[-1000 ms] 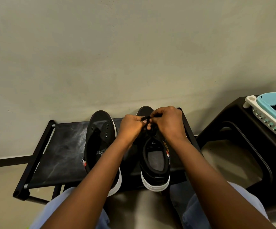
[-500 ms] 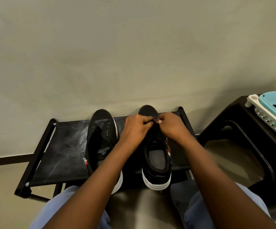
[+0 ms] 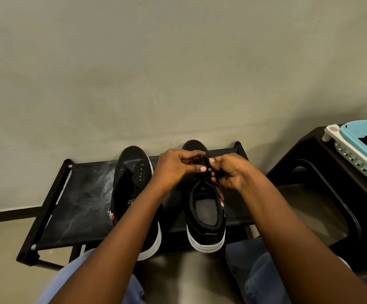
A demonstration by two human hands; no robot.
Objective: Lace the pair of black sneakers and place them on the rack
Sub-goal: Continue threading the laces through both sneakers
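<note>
Low in the frame, knees in blue trousers [image 3: 263, 279], spread to either side of a low black rack [image 3: 77, 200], close enough to work on it without lifting anything.

Just above, at lower centre, two black sneakers side by side on the rack's fabric shelf, heels toward the camera, toes toward the wall, white soles showing at the near edge. Left sneaker [image 3: 132, 189] unlaced, its bare eyelets in a row and the tongue flopped open, seemingly waiting its turn. Right sneaker [image 3: 204, 211] under both hands, evidently kept flat on the shelf so the lacing pulls against something steady.

At centre frame, left hand [image 3: 173, 167] and right hand [image 3: 230, 172] meeting over the right sneaker's upper eyelets, fingers of each curled and pinching a black lace [image 3: 206, 163] between them; whether threading or tightening, impossible to tell against the black upper.

At the right edge, a dark stool [image 3: 309, 163] carrying a pale blue-and-white basket [image 3: 353, 150] with something dark inside, too dim to identify.

Beyond everything, a plain greenish wall [image 3: 178, 73], the rack pushed against it.
</note>
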